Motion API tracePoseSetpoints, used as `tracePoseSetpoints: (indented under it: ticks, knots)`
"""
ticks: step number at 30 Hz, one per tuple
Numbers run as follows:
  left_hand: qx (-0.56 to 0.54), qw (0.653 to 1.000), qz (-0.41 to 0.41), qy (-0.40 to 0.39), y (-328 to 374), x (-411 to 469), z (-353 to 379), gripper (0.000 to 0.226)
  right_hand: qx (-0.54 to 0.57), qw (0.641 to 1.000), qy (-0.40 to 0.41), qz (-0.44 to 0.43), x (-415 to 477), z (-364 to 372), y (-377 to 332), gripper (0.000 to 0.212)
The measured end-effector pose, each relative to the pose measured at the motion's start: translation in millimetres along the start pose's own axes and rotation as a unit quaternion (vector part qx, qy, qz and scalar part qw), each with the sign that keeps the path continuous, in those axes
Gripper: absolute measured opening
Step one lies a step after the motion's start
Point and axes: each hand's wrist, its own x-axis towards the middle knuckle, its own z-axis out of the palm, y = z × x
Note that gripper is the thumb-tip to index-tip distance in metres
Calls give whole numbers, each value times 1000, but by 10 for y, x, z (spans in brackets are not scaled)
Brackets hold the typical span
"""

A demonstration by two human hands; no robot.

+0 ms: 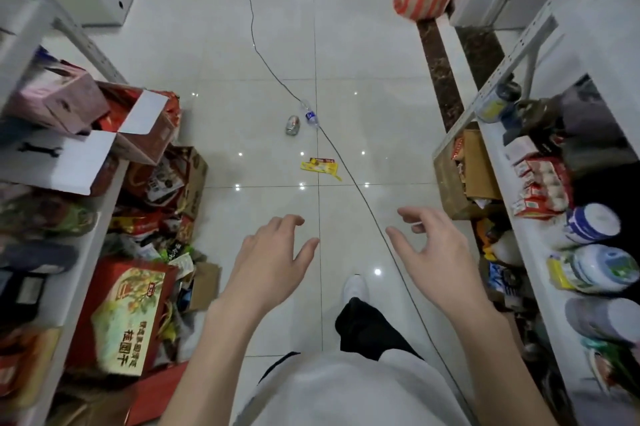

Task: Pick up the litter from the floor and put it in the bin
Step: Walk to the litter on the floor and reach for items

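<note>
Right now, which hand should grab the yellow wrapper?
Probably the left hand: it's open and empty, and the wrapper lies almost straight ahead of it. The right hand is empty too, but the cable runs between it and the wrapper.

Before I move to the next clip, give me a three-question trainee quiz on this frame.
1. Fill in: beside the can, the bottle overlaps the black ____.
2. True or false: the right hand grips the wrapper.
3. Which litter lies nearest the person? A can, B bottle, C wrapper.
Key: 1 cable; 2 false; 3 C.
</note>
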Motion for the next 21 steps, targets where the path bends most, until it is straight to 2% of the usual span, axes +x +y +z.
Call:
tracePoseSetpoints:
  ticks: [4, 9, 17, 21]
  knots:
    - [45, 996, -31, -68, 359, 677, -200, 57, -3, 1000, 1, 0, 785, -203, 66, 35]
    - [25, 997, -58, -50, 433, 1290, -409, 61, -39, 998, -45, -23, 1708, -193, 28, 39]
    - [-11, 981, -171, -94, -337, 2075, -707, 65, -39, 995, -80, -37, 2848, 304, -419, 42]
    - [-4, 976, -194, -100, -846, 2634, -959, 68, -54, 994, -88, -34, 3427, 627, -785, 47]
